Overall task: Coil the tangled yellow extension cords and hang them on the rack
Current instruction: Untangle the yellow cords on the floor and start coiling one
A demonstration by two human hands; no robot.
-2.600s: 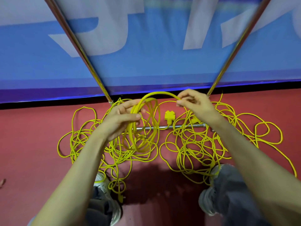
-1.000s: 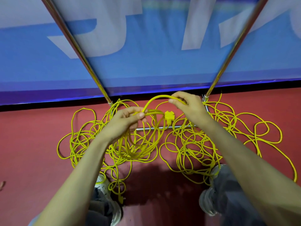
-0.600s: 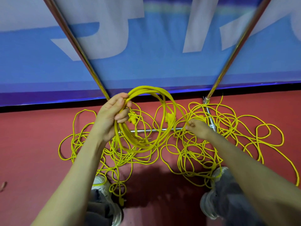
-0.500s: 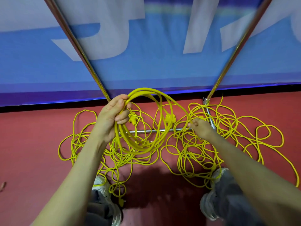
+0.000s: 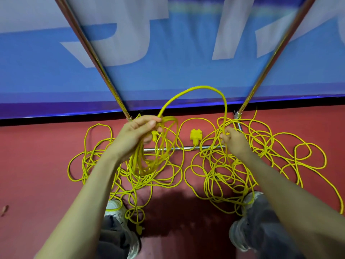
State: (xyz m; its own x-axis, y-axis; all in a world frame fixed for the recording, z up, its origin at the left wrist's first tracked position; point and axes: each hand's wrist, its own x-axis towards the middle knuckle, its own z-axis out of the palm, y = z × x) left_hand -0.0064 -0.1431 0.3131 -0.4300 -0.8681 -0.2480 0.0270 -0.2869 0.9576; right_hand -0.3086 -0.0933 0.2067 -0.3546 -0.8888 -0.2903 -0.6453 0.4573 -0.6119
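Cord (image 5: 214, 165) lies everywhere on the red floor (image 5: 37, 165), a thin yellow tangle spread left and right of the feet and draped over the low chrome bar (image 5: 188, 147) of the rack (image 5: 89, 47). The left hand (image 5: 134, 135) is clenched around a small coil (image 5: 151, 157) of several loops that hangs limp below the fist, with a yellow plug just beside the fingers. From that fist one strand arches up and across to the right hand (image 5: 234, 140), which pinches it between fingertips above the right-hand heap. A yellow socket block (image 5: 196, 135) rests on the floor between the two hands, at the far side of the bar.

The cord looks light and very soft: loops sag rather than hold shape, so it probably kinks and snags on its neighbours easily. Its sheath seems smooth, likely slippery in a loose pinch. A sensible hold is the gathered top of the coil in one fist, with the other hand feeding free strand close to the tangle; pulling hard would probably tighten knots.

The blue banner (image 5: 168, 71) behind the rack carries large white lettering, cropped and too partial to read. No brand or label shows on the cord.
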